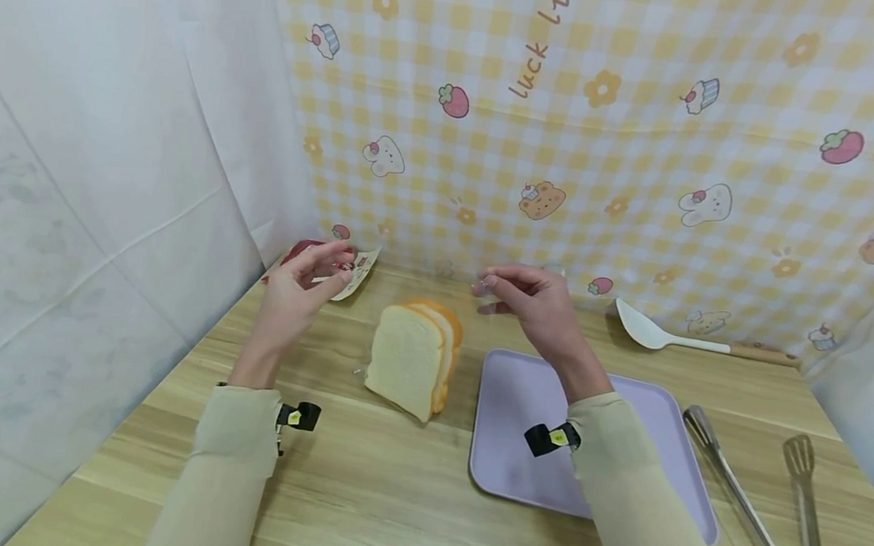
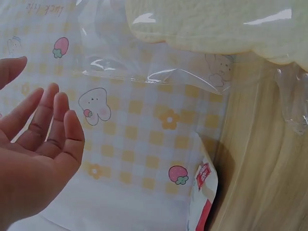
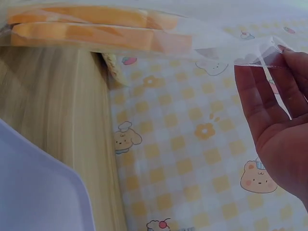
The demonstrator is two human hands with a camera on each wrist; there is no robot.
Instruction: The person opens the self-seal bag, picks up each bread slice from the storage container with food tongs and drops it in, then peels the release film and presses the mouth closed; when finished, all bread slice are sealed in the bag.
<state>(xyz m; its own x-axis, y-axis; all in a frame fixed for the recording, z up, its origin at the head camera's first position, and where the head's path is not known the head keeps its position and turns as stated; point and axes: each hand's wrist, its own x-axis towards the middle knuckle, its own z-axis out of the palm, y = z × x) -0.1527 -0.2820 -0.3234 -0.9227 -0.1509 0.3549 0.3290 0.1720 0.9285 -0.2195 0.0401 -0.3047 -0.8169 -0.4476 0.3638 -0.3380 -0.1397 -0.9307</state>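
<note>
Two bread slices (image 1: 405,355) stand upright on the table inside a clear plastic bag (image 3: 216,50). Their pale face and orange crusts show through the film. My right hand (image 1: 540,304) pinches the bag's open-looking top edge between thumb and fingers, up and to the right of the bread. On the other side, my left hand (image 1: 288,297) is raised with thumb and fingers apart and holds nothing. In the left wrist view the bag's film (image 2: 130,72) hangs a short way from the left fingertips.
A lilac tray (image 1: 500,469) lies under the right forearm. Behind the left hand sits a red and cream packet (image 1: 365,273). A white spatula with a wooden handle (image 1: 644,327), metal tongs (image 1: 739,492) and a slotted metal utensil (image 1: 806,496) lie to the right. A checked cloth (image 1: 489,159) hangs behind.
</note>
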